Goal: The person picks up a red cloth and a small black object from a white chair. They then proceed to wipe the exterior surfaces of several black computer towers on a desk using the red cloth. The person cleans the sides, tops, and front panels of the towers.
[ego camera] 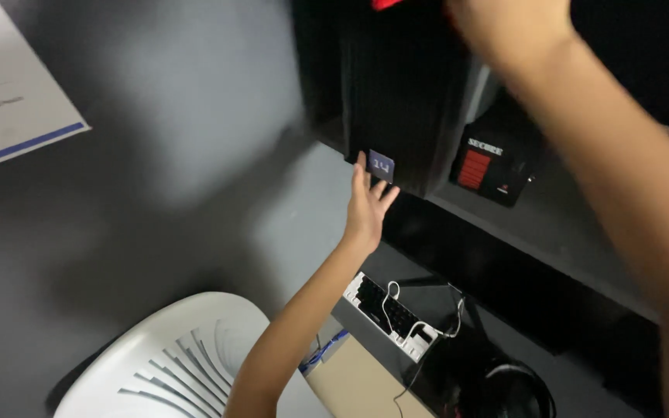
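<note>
My left hand reaches up with its fingers spread, the fingertips touching a small blue sticker on the lower corner of a tall black computer case. My right hand is raised at the top edge of the view, against the top of the same case next to a red part; its fingers are cut off by the frame. The case stands on a dark shelf.
A small black box with a red panel sits on the shelf right of the case. Below lie a white-edged keyboard with a white cable, black headphones, and a white plastic chair. A paper sheet hangs on the grey wall.
</note>
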